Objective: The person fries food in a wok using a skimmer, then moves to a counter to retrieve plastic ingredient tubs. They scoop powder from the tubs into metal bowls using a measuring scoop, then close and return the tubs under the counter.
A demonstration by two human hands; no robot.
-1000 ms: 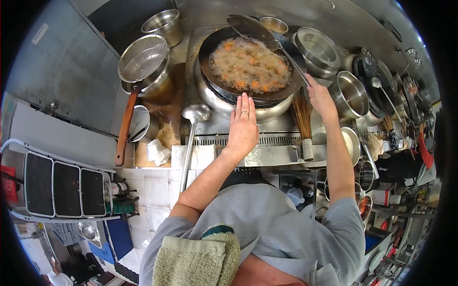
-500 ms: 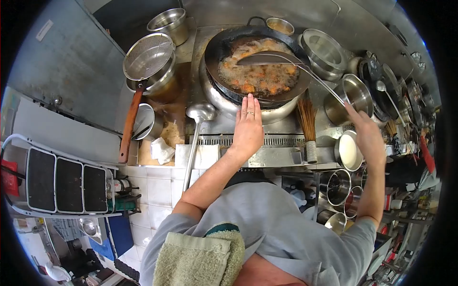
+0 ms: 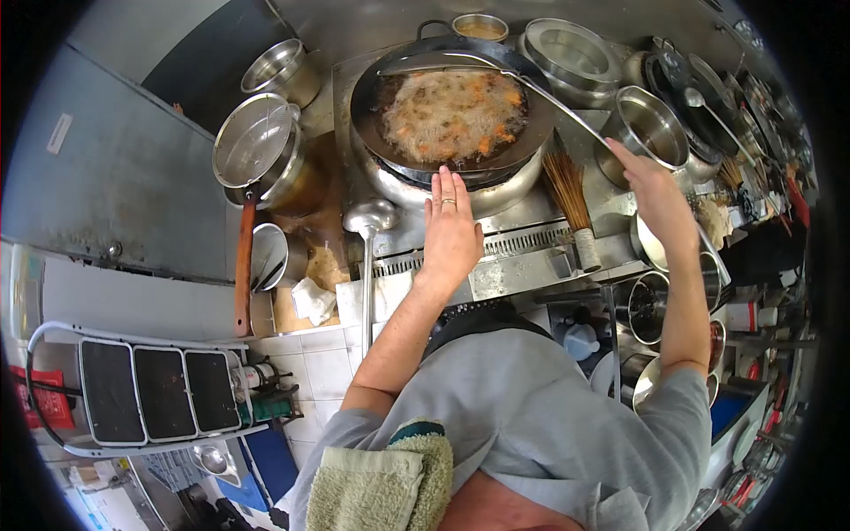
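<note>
A black wok [image 3: 367,111] of bubbling oil sits on the stove, with orange-brown food pieces [image 3: 456,115] frying in it. My left hand [image 3: 453,232] reaches flat to the wok's near edge, fingers stretched out; whether the fingertips touch the rim I cannot tell. My right hand [image 3: 662,208] is closed around the handle of a long-handled skimmer [image 3: 567,111]. The skimmer's wide dark head lies over the far side of the wok, seen nearly edge-on. A steel ladle [image 3: 370,217] rests left of my left hand. Between my hands lies a bamboo wok brush [image 3: 567,190].
Left of the wok, a wooden-handled strainer [image 3: 252,146] lies across a pot, near a small steel container [image 3: 274,252] and white cloth [image 3: 313,301]. Steel pots [image 3: 651,128] and stacked bowls [image 3: 571,53] stand on the right. A small bowl [image 3: 481,28] sits behind the wok.
The skimmer has moved toward the wok's far edge, uncovering more of the frying food. My right hand has shifted slightly left and up. The whole view has tilted a little.
</note>
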